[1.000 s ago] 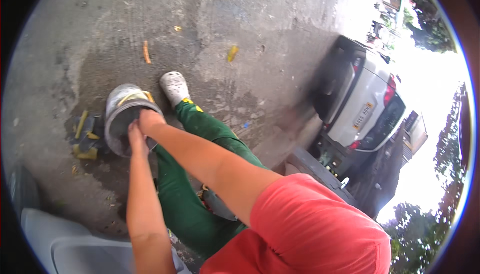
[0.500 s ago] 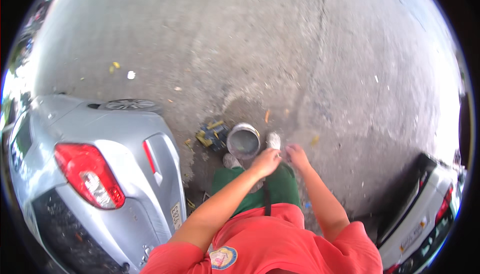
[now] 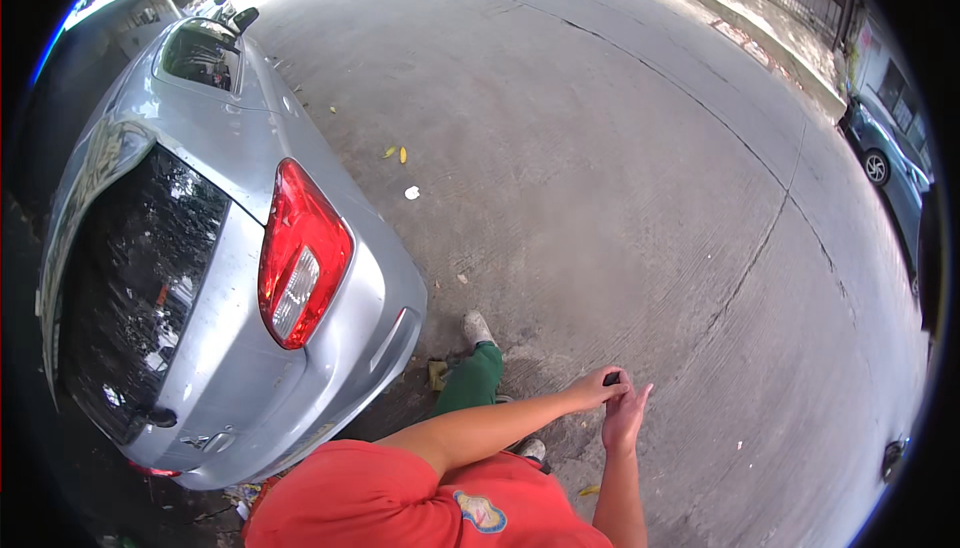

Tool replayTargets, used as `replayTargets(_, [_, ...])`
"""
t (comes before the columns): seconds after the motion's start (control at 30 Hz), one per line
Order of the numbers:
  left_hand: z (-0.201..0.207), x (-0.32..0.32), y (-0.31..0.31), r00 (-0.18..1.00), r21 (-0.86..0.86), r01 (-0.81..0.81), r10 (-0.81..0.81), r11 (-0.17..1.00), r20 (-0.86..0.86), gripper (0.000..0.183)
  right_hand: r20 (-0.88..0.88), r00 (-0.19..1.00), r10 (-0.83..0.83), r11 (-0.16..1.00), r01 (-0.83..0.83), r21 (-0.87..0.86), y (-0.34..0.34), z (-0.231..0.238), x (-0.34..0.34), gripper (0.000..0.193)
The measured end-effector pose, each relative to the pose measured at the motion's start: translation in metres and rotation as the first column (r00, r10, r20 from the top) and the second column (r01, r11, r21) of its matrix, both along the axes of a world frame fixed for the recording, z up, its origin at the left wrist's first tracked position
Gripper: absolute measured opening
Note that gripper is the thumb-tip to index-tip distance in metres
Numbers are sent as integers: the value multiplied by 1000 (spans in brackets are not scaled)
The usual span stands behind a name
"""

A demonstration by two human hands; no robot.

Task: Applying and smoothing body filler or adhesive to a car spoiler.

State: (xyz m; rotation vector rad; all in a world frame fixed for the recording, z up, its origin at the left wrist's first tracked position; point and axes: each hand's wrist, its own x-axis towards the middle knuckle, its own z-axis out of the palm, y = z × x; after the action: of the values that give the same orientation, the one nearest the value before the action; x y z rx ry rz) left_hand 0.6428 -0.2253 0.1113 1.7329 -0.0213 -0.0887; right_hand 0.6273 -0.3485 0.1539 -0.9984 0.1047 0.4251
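Observation:
Out in front of my red shirt my two hands are close together. My left hand (image 3: 592, 390) is closed, its fingers pinched round a small black object (image 3: 612, 379) whose kind I cannot make out. Right beside it, its fingers partly behind the left fingertips, my right hand (image 3: 624, 424) is upturned with a finger stretched outward. The two hands seem to touch. To the left of my arms stands a silver car (image 3: 395, 278), its red tail light (image 3: 305, 253) facing me.
Grey concrete paving (image 3: 600, 208) with cracks spreads ahead and right. Near my shoe (image 3: 478, 328) sits a yellowish block (image 3: 437, 375). Yellow leaves (image 3: 403, 155) and a white scrap (image 3: 412, 193) lie beyond. A dark blue car (image 3: 890, 163) is parked at the far right, below a kerb (image 3: 760, 38).
My view has swung up and to the right as I step beside the silver car. The bucket has left the view. My hands have come together, and the black object now shows.

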Motion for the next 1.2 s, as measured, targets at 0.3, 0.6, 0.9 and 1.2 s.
replayTargets(0.3, [-38, 172, 228, 922, 244, -292, 340, 925, -186, 29, -115, 956, 270, 819, -291, -494, 166, 15, 190, 78])
replayTargets(0.6, [43, 252, 441, 721, 400, -467, 602, 788, -343, 29, -318, 603, 732, -369, -41, -928, 77, -108, 314, 42])
replayTargets(0.9, [51, 295, 597, 580, 550, -537, 753, 640, -310, 27, -295, 48, 954, -298, 78, -951, 360, -160, 532, 43])
replayTargets(1.2, [117, 287, 663, 408, 673, -637, 905, 376, -120, 21, -252, -13, 968, -248, 135, -959, 534, -112, 752, 45])
